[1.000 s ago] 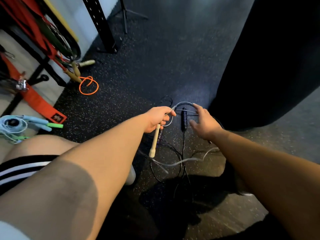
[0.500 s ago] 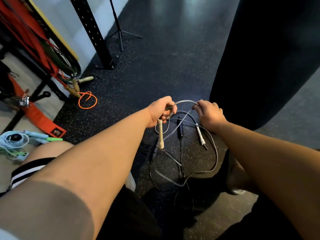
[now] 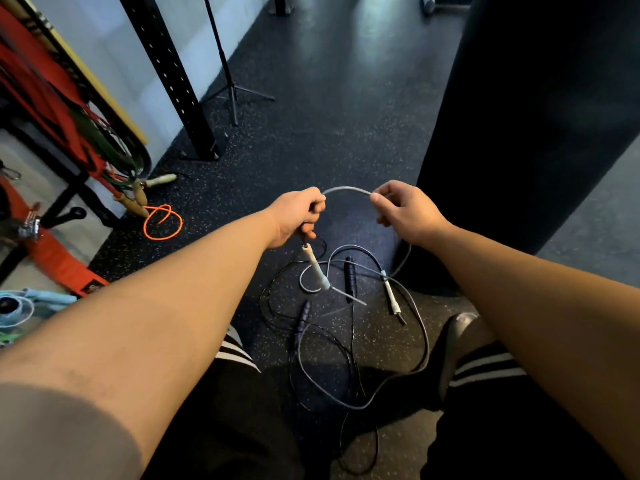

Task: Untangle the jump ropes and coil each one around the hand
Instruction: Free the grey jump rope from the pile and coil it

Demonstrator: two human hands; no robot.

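Both hands are closed on the pale grey plastic jump rope [image 3: 346, 190], left hand [image 3: 298, 216] and right hand [image 3: 403, 211] arching it between them, while its cream handle [image 3: 315, 268] dangles below the left fist toward the black rope [image 3: 349, 362] tangled on the floor.

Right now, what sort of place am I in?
Most likely a gym or home workout room: speckled rubber floor, a perforated black rack upright, resistance bands hanging at left, and what looks like a punching bag.

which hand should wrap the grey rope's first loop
Right hand: it pinches only the free grey rope. Left hand already grips the light handle, so it probably serves as the coil's anchor.
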